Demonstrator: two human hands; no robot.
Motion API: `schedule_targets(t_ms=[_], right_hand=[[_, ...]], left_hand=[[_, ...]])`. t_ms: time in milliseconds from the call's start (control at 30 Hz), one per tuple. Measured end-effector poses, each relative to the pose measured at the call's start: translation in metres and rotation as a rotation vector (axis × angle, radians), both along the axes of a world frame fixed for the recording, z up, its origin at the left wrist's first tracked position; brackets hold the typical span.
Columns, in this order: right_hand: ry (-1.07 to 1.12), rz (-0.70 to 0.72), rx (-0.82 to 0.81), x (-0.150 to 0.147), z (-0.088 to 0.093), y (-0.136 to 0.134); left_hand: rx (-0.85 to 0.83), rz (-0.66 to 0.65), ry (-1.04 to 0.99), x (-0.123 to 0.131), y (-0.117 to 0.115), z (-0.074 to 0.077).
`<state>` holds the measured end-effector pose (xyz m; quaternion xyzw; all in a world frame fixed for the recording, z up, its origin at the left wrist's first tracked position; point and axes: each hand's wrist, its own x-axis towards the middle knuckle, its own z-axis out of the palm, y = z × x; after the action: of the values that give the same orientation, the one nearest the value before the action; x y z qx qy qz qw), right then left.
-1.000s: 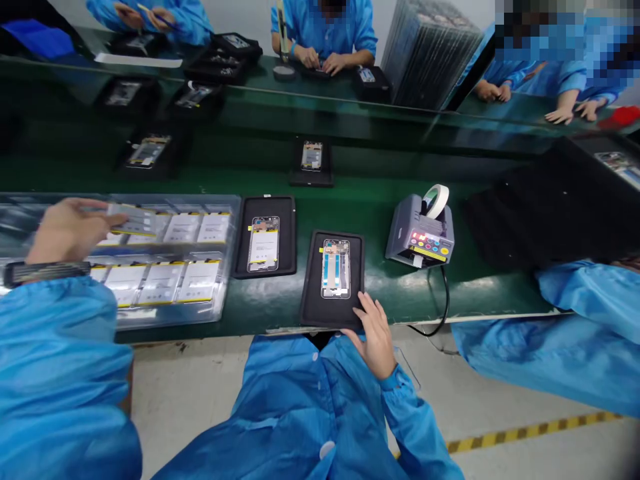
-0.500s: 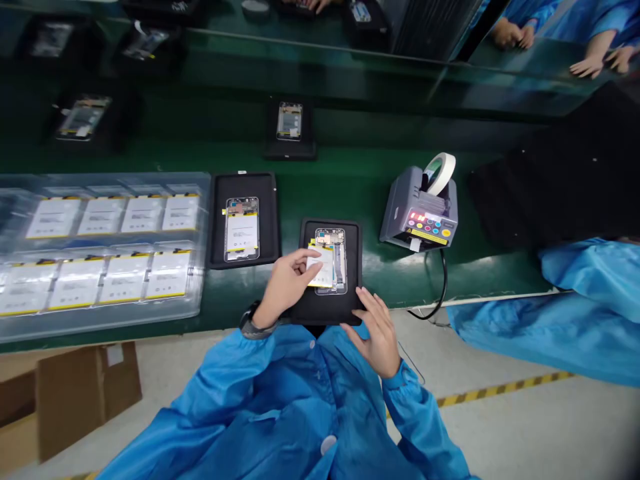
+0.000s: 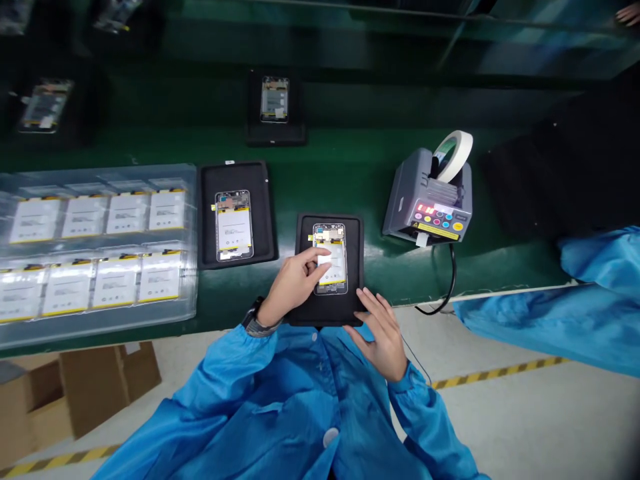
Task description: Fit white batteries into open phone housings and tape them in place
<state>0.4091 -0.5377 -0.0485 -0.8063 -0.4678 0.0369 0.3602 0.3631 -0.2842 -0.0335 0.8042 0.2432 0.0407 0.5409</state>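
My left hand (image 3: 296, 283) pinches a white phone battery (image 3: 339, 263) at its left side, thumb and forefinger together over it. The battery lies within the open phone body (image 3: 329, 289), whose circuit parts show above it. Beneath them is a black tray (image 3: 320, 310) at the bench's front edge. My right hand (image 3: 383, 337) rests with fingers spread against the tray's lower right edge, holding nothing. Left of this tray, a second black tray (image 3: 260, 233) bears another open phone (image 3: 235, 225) with a battery in it.
A clear plastic battery tray (image 3: 189, 301) with several batteries lies at the left. To the right stands a tape dispenser (image 3: 427, 200) with a cable. Farther back is another phone on a black tray (image 3: 276, 135). A person's blue sleeve (image 3: 545, 333) shows at right.
The battery, tilted and left of its place before, now lies inside the phone body, my left hand still on it. My right hand stays at the tray edge. The view has shifted slightly.
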Motion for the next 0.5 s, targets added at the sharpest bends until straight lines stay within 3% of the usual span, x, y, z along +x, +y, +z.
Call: schedule_targets(t_ms=[300,500], right_hand=[[0.011,0.002,-0.025,0.007,0.011,0.004],[0.120,-0.138,-0.023,0.046,0.033,0.040]], left_hand=[[0.434,-0.230,0.145,0.007,0.011,0.006],[0.748,-0.141,-0.013,0.002,0.003,0.001]])
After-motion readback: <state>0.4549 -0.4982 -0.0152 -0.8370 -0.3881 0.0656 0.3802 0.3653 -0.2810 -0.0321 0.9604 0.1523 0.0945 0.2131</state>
